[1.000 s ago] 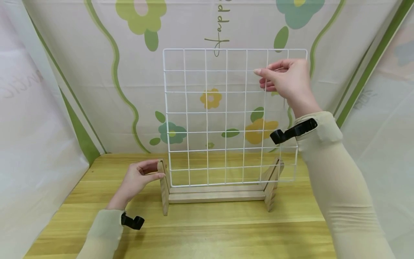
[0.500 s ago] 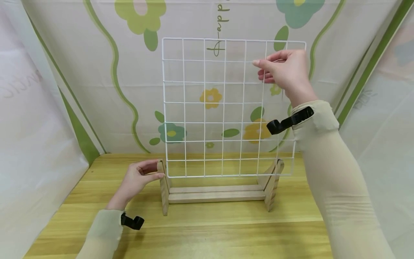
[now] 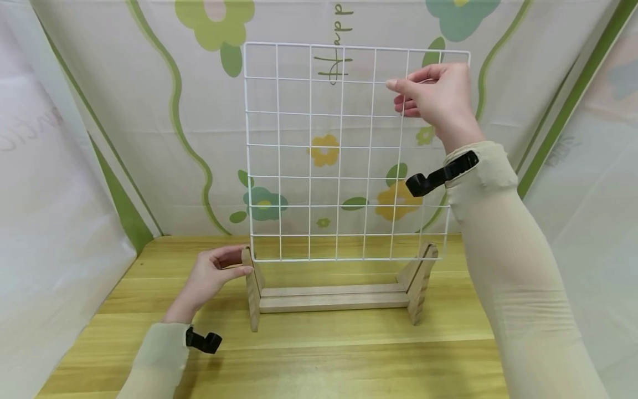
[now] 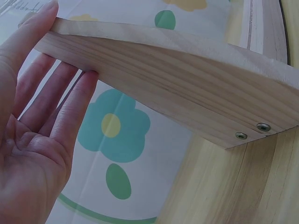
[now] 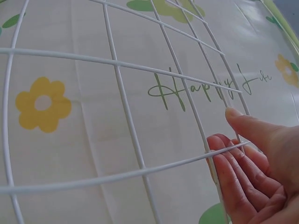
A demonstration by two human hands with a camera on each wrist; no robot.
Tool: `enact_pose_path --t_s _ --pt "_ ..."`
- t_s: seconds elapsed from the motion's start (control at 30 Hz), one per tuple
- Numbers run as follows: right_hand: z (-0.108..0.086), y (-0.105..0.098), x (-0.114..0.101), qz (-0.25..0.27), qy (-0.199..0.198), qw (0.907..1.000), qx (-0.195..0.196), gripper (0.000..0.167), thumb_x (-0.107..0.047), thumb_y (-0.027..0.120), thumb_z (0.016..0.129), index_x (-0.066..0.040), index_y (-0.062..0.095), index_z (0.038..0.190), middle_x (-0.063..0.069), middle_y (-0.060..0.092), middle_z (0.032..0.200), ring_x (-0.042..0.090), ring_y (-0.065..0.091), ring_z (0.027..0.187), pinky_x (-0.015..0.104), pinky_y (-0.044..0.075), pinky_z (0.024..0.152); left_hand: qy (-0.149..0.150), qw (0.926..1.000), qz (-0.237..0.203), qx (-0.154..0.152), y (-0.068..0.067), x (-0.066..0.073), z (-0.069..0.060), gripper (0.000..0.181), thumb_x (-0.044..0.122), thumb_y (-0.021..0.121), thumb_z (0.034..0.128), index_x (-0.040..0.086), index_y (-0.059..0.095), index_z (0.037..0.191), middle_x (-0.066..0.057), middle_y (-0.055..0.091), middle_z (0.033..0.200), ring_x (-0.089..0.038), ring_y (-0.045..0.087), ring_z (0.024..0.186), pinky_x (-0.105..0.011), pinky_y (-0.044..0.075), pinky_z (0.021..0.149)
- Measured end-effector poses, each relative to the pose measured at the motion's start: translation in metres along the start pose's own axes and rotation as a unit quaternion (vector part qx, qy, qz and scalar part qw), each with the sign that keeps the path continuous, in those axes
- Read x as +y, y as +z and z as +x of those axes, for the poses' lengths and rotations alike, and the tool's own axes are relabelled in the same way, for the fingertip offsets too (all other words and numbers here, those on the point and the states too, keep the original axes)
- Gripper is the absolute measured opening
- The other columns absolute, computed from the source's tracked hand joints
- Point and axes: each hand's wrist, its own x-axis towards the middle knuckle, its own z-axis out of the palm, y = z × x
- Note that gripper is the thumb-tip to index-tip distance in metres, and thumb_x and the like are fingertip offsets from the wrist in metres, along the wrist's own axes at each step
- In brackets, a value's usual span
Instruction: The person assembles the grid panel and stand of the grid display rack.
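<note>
A white wire grid panel [image 3: 341, 147] stands nearly upright in the head view, its lower edge well above the crossbars of a pale wooden stand [image 3: 334, 302]. My right hand [image 3: 443, 102] grips the panel near its upper right corner; in the right wrist view, the thumb and curled fingers meet around the wires. My left hand [image 3: 211, 280] pinches the top of the stand's left upright. Seen from the left wrist, that upright [image 4: 163, 74] has two metal bolts low on its outer face, with the thumb on one edge and fingertips on the other.
The stand sits on a yellow wood-grain table [image 3: 319, 360]. Behind it hangs a pale cloth backdrop [image 3: 114, 111] printed with flowers and lettering, with more cloth along both sides. A black strap mount [image 3: 204, 341] is on each wrist.
My right hand has risen steadily with the grid panel, lifting its lower edge from near the stand's crossbars to about the height of the upright tops. The left hand and stand have kept still.
</note>
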Motion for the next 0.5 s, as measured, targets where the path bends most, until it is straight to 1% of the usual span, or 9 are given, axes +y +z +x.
enact_pose_path --t_s 0.17,0.37,0.5 --pt "0.0006 0.0019 -0.0014 -0.001 -0.004 1.0000 0.003 0.043 -0.025 0.097 0.069 -0.003 0.072 0.095 0.012 0.076 0.090 0.023 0.073 0.073 0.029 0.061 0.068 0.000 1.0000 0.002 -0.002 0.0006 0.0001 -0.0008 0.049 0.012 0.083 0.0874 -0.003 0.065 0.131 -0.014 0.071 0.116 -0.015 0.068 0.103 -0.027 0.057 0.085" --pt "0.0023 0.0049 -0.0056 -0.003 -0.012 0.9999 0.005 0.041 -0.025 0.096 0.071 -0.004 0.070 0.094 0.011 0.076 0.089 0.022 0.073 0.071 0.028 0.061 0.065 -0.001 1.0000 -0.002 -0.003 0.0013 0.0000 -0.0008 0.049 0.011 0.083 0.0876 -0.003 0.065 0.131 -0.017 0.070 0.117 -0.016 0.068 0.104 -0.027 0.057 0.085" --pt "0.0030 0.0071 -0.0081 -0.001 -0.011 0.9999 0.005 0.041 -0.024 0.096 0.070 -0.004 0.069 0.095 0.011 0.076 0.089 0.022 0.073 0.072 0.028 0.061 0.065 0.003 1.0000 -0.003 -0.003 0.0011 -0.0006 0.0002 0.047 0.011 0.083 0.0874 -0.003 0.066 0.129 -0.019 0.070 0.117 -0.016 0.068 0.103 -0.028 0.057 0.085"
